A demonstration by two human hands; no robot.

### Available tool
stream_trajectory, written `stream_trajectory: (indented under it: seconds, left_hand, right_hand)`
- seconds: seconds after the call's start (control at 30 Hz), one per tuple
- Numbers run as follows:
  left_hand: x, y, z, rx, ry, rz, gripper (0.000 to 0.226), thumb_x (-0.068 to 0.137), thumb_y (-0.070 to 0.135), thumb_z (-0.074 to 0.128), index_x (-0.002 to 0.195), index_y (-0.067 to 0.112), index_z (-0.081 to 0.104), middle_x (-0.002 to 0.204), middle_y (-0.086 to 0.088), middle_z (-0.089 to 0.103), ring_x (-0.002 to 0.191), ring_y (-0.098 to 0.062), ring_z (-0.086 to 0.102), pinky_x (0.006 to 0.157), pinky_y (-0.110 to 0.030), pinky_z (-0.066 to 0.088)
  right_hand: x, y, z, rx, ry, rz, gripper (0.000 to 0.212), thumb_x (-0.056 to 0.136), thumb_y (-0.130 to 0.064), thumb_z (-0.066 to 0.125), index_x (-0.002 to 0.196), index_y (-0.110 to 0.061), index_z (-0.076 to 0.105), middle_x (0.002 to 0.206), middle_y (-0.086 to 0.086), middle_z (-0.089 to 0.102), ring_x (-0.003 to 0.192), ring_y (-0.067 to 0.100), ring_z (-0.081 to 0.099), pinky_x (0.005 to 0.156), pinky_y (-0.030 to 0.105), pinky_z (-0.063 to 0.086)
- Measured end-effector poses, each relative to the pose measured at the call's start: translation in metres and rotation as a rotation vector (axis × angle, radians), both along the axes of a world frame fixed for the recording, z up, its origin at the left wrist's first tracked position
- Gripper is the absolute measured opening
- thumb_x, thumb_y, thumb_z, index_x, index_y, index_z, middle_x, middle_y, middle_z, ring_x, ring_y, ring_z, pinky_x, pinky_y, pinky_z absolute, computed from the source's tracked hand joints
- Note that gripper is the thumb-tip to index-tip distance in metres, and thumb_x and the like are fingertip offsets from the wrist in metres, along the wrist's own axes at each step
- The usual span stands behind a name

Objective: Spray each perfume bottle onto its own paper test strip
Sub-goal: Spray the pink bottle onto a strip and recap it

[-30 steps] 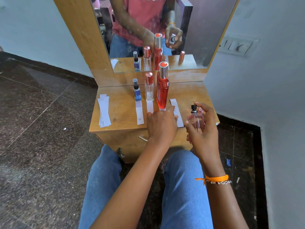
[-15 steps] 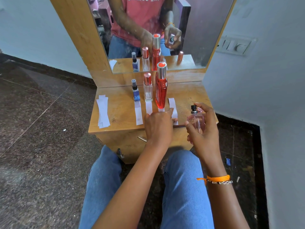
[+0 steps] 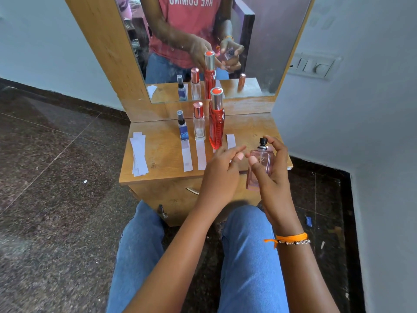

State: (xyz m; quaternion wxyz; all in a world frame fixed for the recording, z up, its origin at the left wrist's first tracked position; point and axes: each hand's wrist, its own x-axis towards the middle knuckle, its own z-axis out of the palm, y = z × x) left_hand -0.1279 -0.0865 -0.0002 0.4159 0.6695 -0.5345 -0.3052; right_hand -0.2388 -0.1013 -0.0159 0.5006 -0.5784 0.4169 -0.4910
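On the small wooden table (image 3: 158, 175), three bottles stand in a row: a small blue one (image 3: 182, 130), a clear one with a rose-gold cap (image 3: 199, 126) and a tall red one (image 3: 216, 125). A white paper strip (image 3: 187, 157) lies before the blue bottle and another (image 3: 201, 155) before the clear one. My right hand (image 3: 274, 177) grips a pink perfume bottle (image 3: 259, 164) upright over the table's right front edge, its index finger on the black nozzle. My left hand (image 3: 220, 172) hovers with its fingers loosely extended over a fourth strip (image 3: 230, 141), fingertips close to the pink bottle.
A stack of spare strips (image 3: 138, 154) lies at the table's left. A mirror (image 3: 259, 53) rises behind the bottles and reflects a rose-gold cap. A switch panel (image 3: 313, 67) is on the right wall. My knees in jeans are under the table front.
My left hand has lifted off the rightmost strip and moved right toward the pink bottle. The right hand has kept hold of the pink bottle and brought it a little closer.
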Motion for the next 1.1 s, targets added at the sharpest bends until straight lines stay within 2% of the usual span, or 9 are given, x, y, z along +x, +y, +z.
stream_trajectory:
  seconds: [0.07,0.13,0.3,0.43,0.53,0.63,0.67,0.87,1.1]
  left_hand:
    - [-0.003,0.007,0.001,0.091,0.289,-0.108,0.033,0.097,0.029,0.045,0.129,0.026,0.054,0.120,0.001,0.060,0.113,-0.011,0.056,0.090,-0.020,0.042]
    - [-0.007,0.012,-0.003,0.124,0.430,-0.170,0.032,0.095,0.029,0.050,0.126,0.026,0.056,0.112,0.003,0.067,0.105,-0.010,0.062,0.093,-0.029,0.049]
    - [-0.004,0.012,-0.010,0.083,0.430,-0.080,0.028,0.087,0.016,0.061,0.115,0.020,0.062,0.103,-0.003,0.070,0.096,-0.018,0.063,0.090,-0.037,0.051]
    - [0.001,0.014,-0.008,0.104,0.365,-0.058,0.034,0.085,0.021,0.064,0.119,0.026,0.059,0.108,0.002,0.066,0.097,-0.015,0.058,0.087,-0.035,0.050]
    - [0.003,0.015,-0.004,0.107,0.352,-0.054,0.038,0.086,0.023,0.063,0.124,0.027,0.056,0.116,0.001,0.063,0.105,-0.019,0.057,0.090,-0.037,0.049]
    - [0.004,0.015,-0.003,0.106,0.353,-0.053,0.039,0.087,0.022,0.062,0.125,0.028,0.055,0.117,0.002,0.062,0.106,-0.018,0.056,0.089,-0.033,0.048]
    - [0.004,0.015,-0.003,0.108,0.358,-0.054,0.039,0.087,0.022,0.062,0.125,0.028,0.054,0.116,0.002,0.062,0.107,-0.018,0.055,0.089,-0.033,0.048]
    - [0.010,0.017,-0.003,0.116,0.380,-0.051,0.037,0.088,0.016,0.061,0.121,0.032,0.056,0.101,0.004,0.059,0.099,-0.021,0.058,0.073,-0.021,0.044]
    - [0.013,0.018,-0.004,0.113,0.366,-0.050,0.041,0.090,0.018,0.058,0.129,0.028,0.053,0.109,0.003,0.058,0.102,-0.019,0.055,0.082,-0.025,0.045]
  right_hand:
    - [0.001,-0.001,0.000,0.057,-0.086,0.004,0.041,0.094,-0.026,0.053,0.131,-0.033,0.038,0.121,0.010,0.054,0.108,0.021,0.059,0.099,0.047,0.048]
    - [0.003,-0.003,-0.001,0.078,-0.113,0.002,0.037,0.092,-0.033,0.050,0.128,-0.037,0.041,0.125,0.014,0.052,0.113,0.024,0.056,0.103,0.051,0.044]
    - [0.002,-0.007,-0.003,0.053,-0.047,-0.044,0.035,0.093,-0.041,0.041,0.126,-0.033,0.052,0.129,0.002,0.049,0.123,0.022,0.049,0.107,0.050,0.040]
    - [-0.010,-0.028,-0.013,-0.148,0.248,-0.262,0.032,0.093,-0.020,0.045,0.122,-0.028,0.055,0.118,-0.004,0.050,0.113,0.023,0.049,0.102,0.049,0.039]
    - [-0.017,-0.045,-0.025,-0.221,0.473,-0.208,0.033,0.089,-0.003,0.050,0.118,-0.016,0.061,0.109,0.001,0.055,0.106,0.026,0.053,0.095,0.039,0.044]
    - [-0.017,-0.051,-0.028,-0.292,0.628,-0.155,0.038,0.079,0.014,0.050,0.105,-0.008,0.066,0.096,0.009,0.063,0.089,0.026,0.059,0.078,0.008,0.039]
    - [-0.017,-0.051,-0.024,-0.296,0.635,-0.152,0.038,0.078,0.015,0.050,0.103,-0.008,0.065,0.094,0.009,0.064,0.086,0.025,0.060,0.074,0.005,0.037]
    - [-0.013,-0.040,0.026,-0.137,0.055,-0.087,0.025,0.088,-0.003,0.061,0.098,-0.025,0.058,0.094,0.002,0.066,0.090,0.014,0.064,0.088,0.027,0.051]
    - [-0.011,-0.036,0.036,-0.053,0.121,0.149,0.029,0.087,-0.003,0.063,0.106,-0.025,0.066,0.094,-0.002,0.068,0.087,0.009,0.064,0.082,0.024,0.051]
